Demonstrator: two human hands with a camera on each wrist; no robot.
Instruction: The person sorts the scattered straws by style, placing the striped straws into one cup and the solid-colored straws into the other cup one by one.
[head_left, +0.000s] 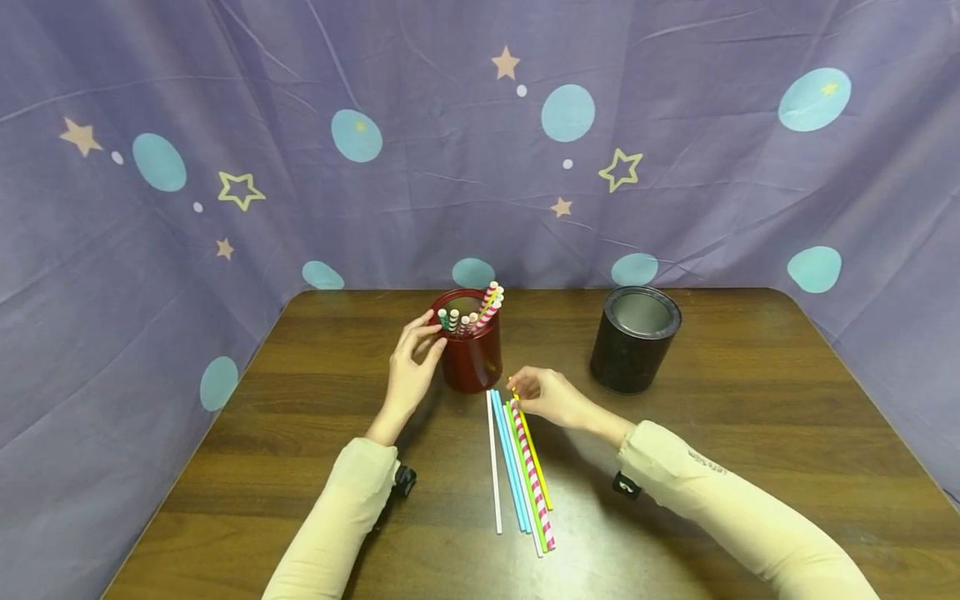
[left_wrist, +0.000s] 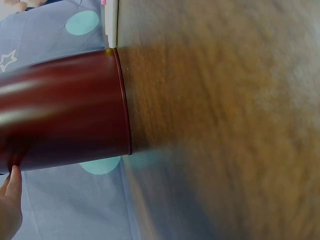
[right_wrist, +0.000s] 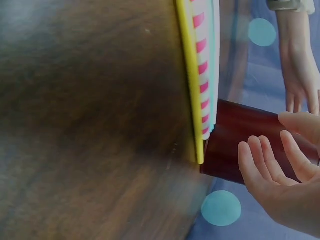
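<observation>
My left hand touches the left side of a dark red can near its rim, with its fingers fairly straight. Inside the can stand several striped paper straws, leaning on the rim. In the left wrist view, a fingertip meets the can low in the picture. My right hand hovers by the far ends of the loose straws, fingers loosely bent and holding nothing in the right wrist view. The straws lie side by side: yellow, pink-striped, green, light blue and white.
A black can stands upright at the back right of the brown wooden table. Behind the table hangs a purple curtain with stars and blue dots.
</observation>
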